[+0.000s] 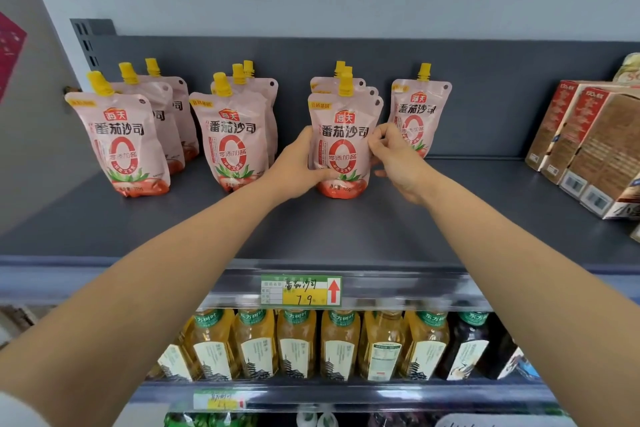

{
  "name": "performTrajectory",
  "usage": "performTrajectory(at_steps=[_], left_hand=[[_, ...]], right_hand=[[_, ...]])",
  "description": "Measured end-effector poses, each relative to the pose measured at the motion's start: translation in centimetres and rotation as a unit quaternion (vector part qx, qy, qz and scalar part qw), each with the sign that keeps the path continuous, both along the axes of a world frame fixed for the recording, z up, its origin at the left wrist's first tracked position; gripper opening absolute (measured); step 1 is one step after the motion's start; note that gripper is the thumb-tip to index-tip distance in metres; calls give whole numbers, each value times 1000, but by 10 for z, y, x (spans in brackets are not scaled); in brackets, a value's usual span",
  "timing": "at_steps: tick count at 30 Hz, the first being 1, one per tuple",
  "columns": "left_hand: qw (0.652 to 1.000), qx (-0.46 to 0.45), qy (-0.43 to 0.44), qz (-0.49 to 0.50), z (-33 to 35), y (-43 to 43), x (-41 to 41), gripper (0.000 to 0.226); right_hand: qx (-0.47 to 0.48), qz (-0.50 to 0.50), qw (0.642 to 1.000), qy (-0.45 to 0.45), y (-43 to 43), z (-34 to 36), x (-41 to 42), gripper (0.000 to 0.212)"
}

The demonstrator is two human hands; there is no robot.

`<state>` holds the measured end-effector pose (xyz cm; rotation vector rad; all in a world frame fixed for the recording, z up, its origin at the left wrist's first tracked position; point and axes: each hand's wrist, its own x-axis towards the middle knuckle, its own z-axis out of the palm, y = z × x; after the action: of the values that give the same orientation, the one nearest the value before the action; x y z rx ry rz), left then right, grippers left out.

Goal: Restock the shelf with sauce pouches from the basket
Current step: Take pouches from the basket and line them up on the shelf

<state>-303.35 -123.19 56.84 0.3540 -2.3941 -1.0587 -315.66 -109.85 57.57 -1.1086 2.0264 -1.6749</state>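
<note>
The left forearm (pixel 156 288) and the right forearm (pixel 519 270) are reaching from the lower corners of the view, up and inward over the front edge of the shelf (pixel 311 229).

Both hands are closing on one sauce pouch (pixel 343 149).
- The left hand (pixel 294 166) is gripping the pouch's left edge, with its fingers and thumb curling round that edge.
- The right hand (pixel 398 163) is pinching the pouch's right edge between curled fingertips. Its palm is staying clear of the pouch face.

The sauce pouch is standing upright on the shelf, with its base touching the deck and its yellow cap pointing up. It is forming the front of a row, and two more pouches are standing directly behind it.

A single pouch (pixel 419 114) is standing just beside the right hand, close to the back panel (pixel 485 97). The middle row of pouches (pixel 230 142) is standing to the left of the held pouch. The left row of pouches (pixel 121 142) is standing near the shelf's left end. Both rows are running front to back and facing forward.

Brown cartons (pixel 588 142) are occupying the right end of the shelf, well apart from the hands.

A price label (pixel 301 289) with a red arrow is hanging on the shelf's front rail, between the two forearms. Tea bottles (pixel 298 343) are lining the tier below.
</note>
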Motion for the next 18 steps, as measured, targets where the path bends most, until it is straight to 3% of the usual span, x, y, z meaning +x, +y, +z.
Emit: performTrajectory(at_steps=[11,15,18], left_hand=[[999,-7,28,37,-7,7,-4,72],[998,-9,38,46,-5,10,-3,84],[996,12,72,54,-5,15,-8,77]], right_hand=[[-60,-208,971,101,-28,-16,11,13],[-112,-153,978,83,-25,-15,12,12],[-108,-112,979,128,-23,-20,11,12]])
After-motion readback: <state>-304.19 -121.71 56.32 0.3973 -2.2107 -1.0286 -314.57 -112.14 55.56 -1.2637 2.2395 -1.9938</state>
